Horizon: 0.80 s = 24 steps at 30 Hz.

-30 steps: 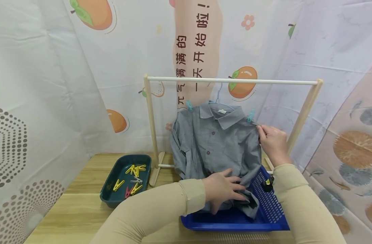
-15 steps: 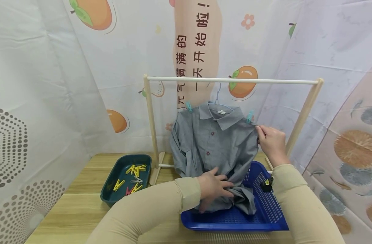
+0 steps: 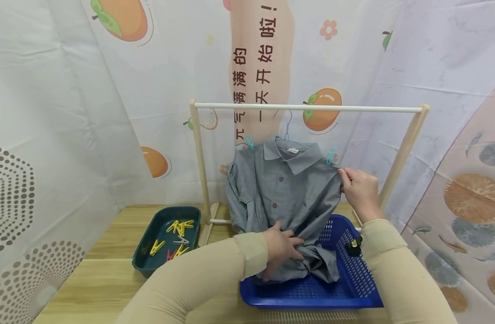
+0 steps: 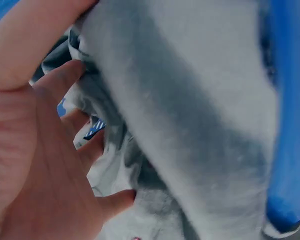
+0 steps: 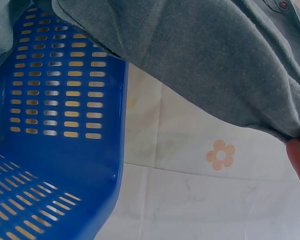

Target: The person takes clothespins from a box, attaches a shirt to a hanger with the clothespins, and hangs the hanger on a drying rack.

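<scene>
A grey button-up shirt hangs on a light blue hanger below the rack's white bar, and its lower part lies bunched in a blue basket. Teal clothespins sit at both shoulders. My right hand pinches the shirt's edge at the shoulder on the right, just below one clothespin; in the right wrist view the cloth stretches to the fingertips. My left hand rests on the lower front with its fingers spread; the left wrist view shows this palm against loose folds.
A wooden rack stands on the wooden table. To its left is a dark green tray with several yellow, red and grey clothespins. Printed curtains enclose the back and sides.
My left hand has moved to the left along the shirt's lower front. The bunched hem has shifted left with it, baring more of the basket. My right hand keeps its pinch, slightly further left.
</scene>
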Tool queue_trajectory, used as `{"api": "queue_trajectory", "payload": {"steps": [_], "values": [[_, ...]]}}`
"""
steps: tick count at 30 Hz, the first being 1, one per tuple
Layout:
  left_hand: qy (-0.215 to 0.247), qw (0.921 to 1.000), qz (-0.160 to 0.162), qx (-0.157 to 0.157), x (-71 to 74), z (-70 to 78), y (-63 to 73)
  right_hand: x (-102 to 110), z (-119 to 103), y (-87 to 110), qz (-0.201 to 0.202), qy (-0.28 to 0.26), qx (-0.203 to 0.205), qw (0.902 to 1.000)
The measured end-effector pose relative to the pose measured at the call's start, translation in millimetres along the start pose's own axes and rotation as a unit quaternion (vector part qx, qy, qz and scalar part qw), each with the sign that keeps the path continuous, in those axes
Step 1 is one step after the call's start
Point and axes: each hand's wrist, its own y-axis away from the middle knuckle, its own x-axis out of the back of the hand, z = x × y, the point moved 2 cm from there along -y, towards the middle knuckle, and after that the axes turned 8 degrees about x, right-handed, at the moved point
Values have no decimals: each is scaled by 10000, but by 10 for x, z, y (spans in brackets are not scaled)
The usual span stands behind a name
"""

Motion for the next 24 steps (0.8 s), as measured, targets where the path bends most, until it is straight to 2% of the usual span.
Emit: {"api": "queue_trajectory", "payload": {"steps": [4, 11, 17, 24], "values": [[302, 9995, -37, 3, 58, -27, -31, 1, 3, 6, 51, -20, -1, 10000], [585, 9977, -161, 287, 100, 14, -80, -21, 28, 11, 91, -18, 36, 10000], [678, 9958, -236, 565, 91, 58, -111, -39, 37, 21, 87, -10, 75, 9999], [710, 9948, -220, 691, 57, 66, -164, -38, 31, 29, 89, -41, 99, 9999]]}}
